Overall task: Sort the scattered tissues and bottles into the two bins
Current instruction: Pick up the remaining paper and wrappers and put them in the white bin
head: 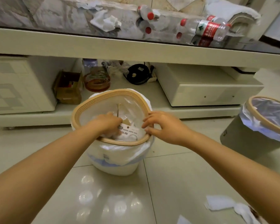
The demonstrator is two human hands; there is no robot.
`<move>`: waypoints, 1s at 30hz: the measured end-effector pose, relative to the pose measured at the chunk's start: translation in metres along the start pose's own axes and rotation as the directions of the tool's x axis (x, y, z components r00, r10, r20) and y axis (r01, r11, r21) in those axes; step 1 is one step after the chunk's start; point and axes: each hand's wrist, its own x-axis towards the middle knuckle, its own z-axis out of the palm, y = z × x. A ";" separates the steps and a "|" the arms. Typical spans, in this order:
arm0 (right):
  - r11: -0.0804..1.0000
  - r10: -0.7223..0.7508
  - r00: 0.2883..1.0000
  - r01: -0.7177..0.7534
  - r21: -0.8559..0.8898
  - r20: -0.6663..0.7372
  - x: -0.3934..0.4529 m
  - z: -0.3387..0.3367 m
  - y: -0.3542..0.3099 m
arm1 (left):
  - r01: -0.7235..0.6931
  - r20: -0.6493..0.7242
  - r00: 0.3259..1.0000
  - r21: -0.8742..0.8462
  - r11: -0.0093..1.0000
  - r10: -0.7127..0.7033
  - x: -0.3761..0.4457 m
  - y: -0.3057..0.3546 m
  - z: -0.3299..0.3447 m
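Wood-rimmed white bin (87, 109) on the floor tiles, both your hands at its mouth.

Your left hand (107, 125) is down inside the liner, fingers curled among the white paper and a printed card (128, 131); you cannot tell what, if anything, it grips. Your right hand (162, 126) pinches the bin's near-right rim, fingers inside, thumb outside. A second bin (242, 135), grey with a bluish liner, stands well apart to your right. On the glass surface (39, 18) above lie crumpled tissues (107, 21) and red-capped bottles (205, 29). More tissues (225, 206) lie on the floor near your right forearm.
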 end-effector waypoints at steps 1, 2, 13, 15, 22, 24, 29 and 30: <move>0.999 -0.009 1.000 0.009 0.037 -0.011 -0.009 -0.003 0.004 | 0.015 0.025 1.000 0.096 0.995 -0.018 0.002 -0.001 -0.001; 0.997 -0.015 0.999 0.017 0.074 -0.030 -0.018 -0.005 0.009 | 0.029 0.023 0.999 0.197 0.980 -0.035 0.003 -0.001 -0.004; 0.954 0.233 0.972 -0.235 0.188 0.033 -0.148 -0.011 0.078 | -0.338 -0.682 0.708 -0.097 0.936 0.185 -0.027 0.140 -0.062; 0.934 0.307 0.949 -0.314 0.170 0.069 -0.180 -0.009 0.093 | -0.463 -0.671 0.680 -0.081 0.882 0.296 -0.028 0.185 -0.055; 0.751 0.590 0.782 -0.622 0.221 0.200 -0.301 0.018 0.147 | -0.683 -0.138 0.716 0.066 0.727 0.685 -0.016 0.328 0.053; 0.690 0.641 0.734 -0.679 0.252 0.222 -0.331 0.035 0.156 | -0.719 0.027 0.695 0.054 0.693 0.719 -0.014 0.351 0.093; 0.526 0.765 0.585 -0.809 0.264 0.270 -0.386 0.087 0.176 | -0.720 0.292 0.682 0.106 0.686 0.670 -0.013 0.373 0.167; 0.488 0.794 0.543 -0.837 0.248 0.274 -0.394 0.098 0.179 | -0.728 0.309 0.674 0.121 0.675 0.671 -0.014 0.372 0.179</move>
